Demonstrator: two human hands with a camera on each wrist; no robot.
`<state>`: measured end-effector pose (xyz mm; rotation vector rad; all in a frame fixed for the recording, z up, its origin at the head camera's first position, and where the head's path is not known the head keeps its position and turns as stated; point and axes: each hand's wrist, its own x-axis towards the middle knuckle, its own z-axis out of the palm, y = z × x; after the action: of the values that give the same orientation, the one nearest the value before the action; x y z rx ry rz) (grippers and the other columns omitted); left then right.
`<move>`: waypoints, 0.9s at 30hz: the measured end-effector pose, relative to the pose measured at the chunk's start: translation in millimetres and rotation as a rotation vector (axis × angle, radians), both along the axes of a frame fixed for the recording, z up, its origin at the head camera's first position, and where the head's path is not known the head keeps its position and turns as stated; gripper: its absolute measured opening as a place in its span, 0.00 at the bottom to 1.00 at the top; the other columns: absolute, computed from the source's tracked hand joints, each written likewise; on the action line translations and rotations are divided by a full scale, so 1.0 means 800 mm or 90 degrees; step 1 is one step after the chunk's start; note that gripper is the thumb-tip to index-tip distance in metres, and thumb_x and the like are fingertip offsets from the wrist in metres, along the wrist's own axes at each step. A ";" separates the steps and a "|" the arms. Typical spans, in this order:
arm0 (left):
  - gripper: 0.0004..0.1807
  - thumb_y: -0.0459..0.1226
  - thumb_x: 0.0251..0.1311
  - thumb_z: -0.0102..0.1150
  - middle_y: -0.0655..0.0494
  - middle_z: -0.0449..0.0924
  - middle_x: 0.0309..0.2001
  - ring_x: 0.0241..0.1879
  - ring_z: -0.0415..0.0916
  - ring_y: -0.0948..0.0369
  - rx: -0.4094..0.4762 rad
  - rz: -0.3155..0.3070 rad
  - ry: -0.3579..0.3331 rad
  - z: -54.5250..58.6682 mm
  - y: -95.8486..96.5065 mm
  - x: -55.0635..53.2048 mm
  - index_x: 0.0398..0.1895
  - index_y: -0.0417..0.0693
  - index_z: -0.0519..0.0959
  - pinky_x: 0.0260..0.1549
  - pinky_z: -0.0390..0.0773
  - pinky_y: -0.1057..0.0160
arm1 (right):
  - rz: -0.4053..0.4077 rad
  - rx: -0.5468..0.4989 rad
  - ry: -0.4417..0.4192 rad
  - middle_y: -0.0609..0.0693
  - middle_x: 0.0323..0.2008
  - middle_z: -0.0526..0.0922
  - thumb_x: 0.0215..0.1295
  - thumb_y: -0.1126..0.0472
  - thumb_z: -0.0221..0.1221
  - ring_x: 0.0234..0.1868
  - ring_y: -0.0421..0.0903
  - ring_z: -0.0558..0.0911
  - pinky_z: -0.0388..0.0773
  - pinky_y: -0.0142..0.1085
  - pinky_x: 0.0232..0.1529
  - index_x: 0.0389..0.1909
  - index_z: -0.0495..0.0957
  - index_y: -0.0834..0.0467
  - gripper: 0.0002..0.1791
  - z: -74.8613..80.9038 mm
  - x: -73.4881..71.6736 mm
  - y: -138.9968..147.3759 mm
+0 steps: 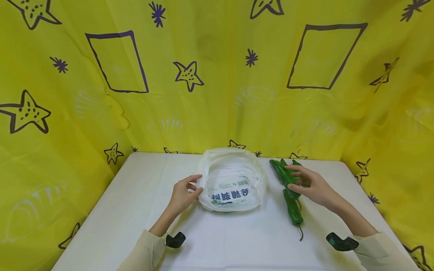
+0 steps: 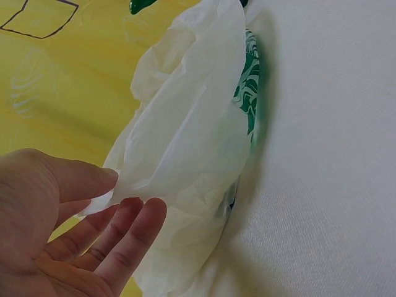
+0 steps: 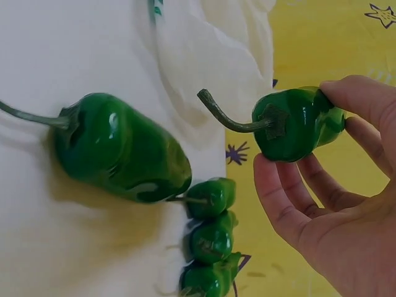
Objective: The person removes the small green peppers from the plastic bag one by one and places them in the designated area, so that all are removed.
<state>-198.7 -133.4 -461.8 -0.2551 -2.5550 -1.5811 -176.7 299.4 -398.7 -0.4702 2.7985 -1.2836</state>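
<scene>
A white plastic bag (image 1: 261,195) with blue printed characters sits on the table, its mouth held wide. My left hand (image 1: 183,194) pinches the bag's left rim between thumb and fingers; in the left wrist view the thin film (image 2: 179,130) runs from the fingertips. To the right of the bag, my right hand (image 1: 315,188) grips a green pepper (image 3: 288,124) by its sides, its curved stem sticking out away from the palm. Another pepper (image 1: 293,212) lies nearer the front, stem toward me. Several more peppers (image 3: 210,238) lie side by side behind it.
A white cloth-covered table (image 1: 220,244) lies under everything. Yellow curtain (image 1: 217,113) with starfish drawings closes in the back and both sides, meeting the table's far edge just behind the bag.
</scene>
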 end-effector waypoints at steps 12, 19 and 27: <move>0.24 0.26 0.59 0.70 0.44 0.81 0.49 0.34 0.80 0.58 0.006 -0.003 -0.012 0.001 0.002 0.000 0.60 0.42 0.82 0.25 0.84 0.65 | -0.031 0.009 -0.007 0.66 0.59 0.77 0.71 0.56 0.65 0.52 0.60 0.81 0.82 0.36 0.41 0.75 0.65 0.56 0.35 -0.012 0.021 0.030; 0.24 0.26 0.58 0.70 0.43 0.81 0.50 0.35 0.80 0.57 0.007 -0.005 -0.013 0.002 0.003 -0.001 0.60 0.42 0.82 0.25 0.84 0.65 | -0.051 0.011 -0.024 0.67 0.59 0.77 0.71 0.57 0.65 0.52 0.61 0.82 0.83 0.38 0.42 0.75 0.64 0.57 0.35 -0.024 0.030 0.045; 0.24 0.26 0.58 0.70 0.44 0.82 0.49 0.35 0.80 0.57 0.009 -0.006 -0.005 0.002 0.003 -0.001 0.60 0.42 0.82 0.25 0.84 0.65 | -0.086 0.008 -0.057 0.69 0.59 0.76 0.71 0.52 0.65 0.52 0.62 0.82 0.84 0.38 0.41 0.75 0.64 0.57 0.36 -0.039 0.040 0.056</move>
<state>-199.8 -131.0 -460.0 -0.2603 -2.5522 -1.6061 -144.5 343.9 -430.2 -0.2216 2.8033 -1.2760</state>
